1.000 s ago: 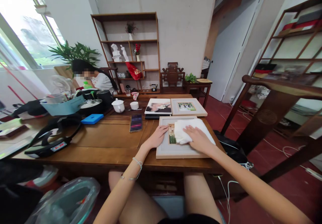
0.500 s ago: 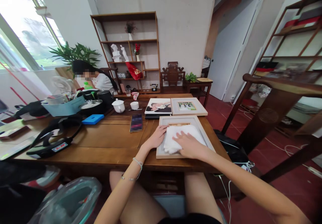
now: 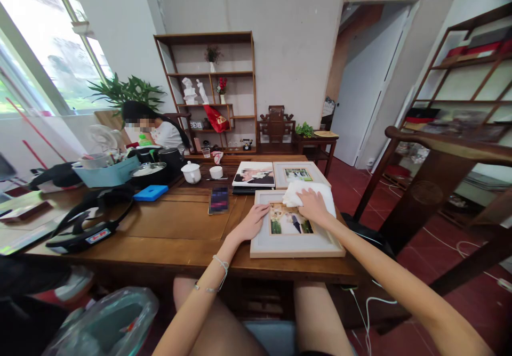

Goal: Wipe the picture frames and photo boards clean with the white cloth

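Observation:
A picture frame (image 3: 298,248) with a pale wood border lies flat at the table's front edge, a wedding-style photo (image 3: 291,220) in its middle. My left hand (image 3: 253,224) rests on the frame's left side, fingers stretched out and holding nothing. On the upper right part of the frame, my right hand (image 3: 313,205) presses a folded white cloth (image 3: 327,192), its fingers over the cloth. The cloth covers the frame's upper right corner and overlaps the lower edge of a second picture frame (image 3: 320,174) behind.
Left of the second frame lies a photo book (image 3: 254,175). A phone (image 3: 218,200), white lidded cup (image 3: 191,173), small white cup (image 3: 216,172), blue box (image 3: 151,193) and black strapped headgear (image 3: 86,231) are farther left. A person (image 3: 160,129) sits across the table.
My right hand has moved the white cloth up and to the right, uncovering the photo. My left hand stays on the frame's left side. The camera view has shifted slightly.

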Available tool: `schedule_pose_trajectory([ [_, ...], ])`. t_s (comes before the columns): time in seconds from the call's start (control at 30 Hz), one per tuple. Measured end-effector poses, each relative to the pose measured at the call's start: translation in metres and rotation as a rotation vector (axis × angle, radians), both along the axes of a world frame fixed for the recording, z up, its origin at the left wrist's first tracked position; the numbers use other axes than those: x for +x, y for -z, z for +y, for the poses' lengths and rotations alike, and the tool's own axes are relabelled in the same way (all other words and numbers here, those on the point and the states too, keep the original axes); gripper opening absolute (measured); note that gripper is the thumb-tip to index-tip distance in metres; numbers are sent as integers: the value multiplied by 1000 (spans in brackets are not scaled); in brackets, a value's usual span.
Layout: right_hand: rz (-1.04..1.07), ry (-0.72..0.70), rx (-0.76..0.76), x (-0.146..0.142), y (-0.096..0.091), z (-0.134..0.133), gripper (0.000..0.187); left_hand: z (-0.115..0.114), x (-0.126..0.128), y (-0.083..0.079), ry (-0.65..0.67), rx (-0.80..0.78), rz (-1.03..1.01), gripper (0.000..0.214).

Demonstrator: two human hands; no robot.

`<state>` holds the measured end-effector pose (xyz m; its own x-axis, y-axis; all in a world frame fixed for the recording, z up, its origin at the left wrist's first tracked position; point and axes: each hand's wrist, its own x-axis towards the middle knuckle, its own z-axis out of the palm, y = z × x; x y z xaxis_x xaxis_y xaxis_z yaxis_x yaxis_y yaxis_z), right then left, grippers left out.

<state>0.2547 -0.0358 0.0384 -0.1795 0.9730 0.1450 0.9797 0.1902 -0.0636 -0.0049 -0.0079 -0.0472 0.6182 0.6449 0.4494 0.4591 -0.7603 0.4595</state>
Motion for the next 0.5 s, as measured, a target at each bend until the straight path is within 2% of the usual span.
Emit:
schedule_pose_trajectory([
  [0.13,38,-115,12,-38,1,21,53,-2,1,-3,-7,-6,-6,49],
  [0.3,59,-285,-18,-89,4,33,56,-3,4,-4,-33,-33,-2,45],
  [0.4,50,-320,-28,-92,4,34,50,-3,3,-4,-47,-51,1,44],
  [0.5,21,-315,-32,-68,4,28,47,-1,2,-5,-50,-61,-10,47],
])
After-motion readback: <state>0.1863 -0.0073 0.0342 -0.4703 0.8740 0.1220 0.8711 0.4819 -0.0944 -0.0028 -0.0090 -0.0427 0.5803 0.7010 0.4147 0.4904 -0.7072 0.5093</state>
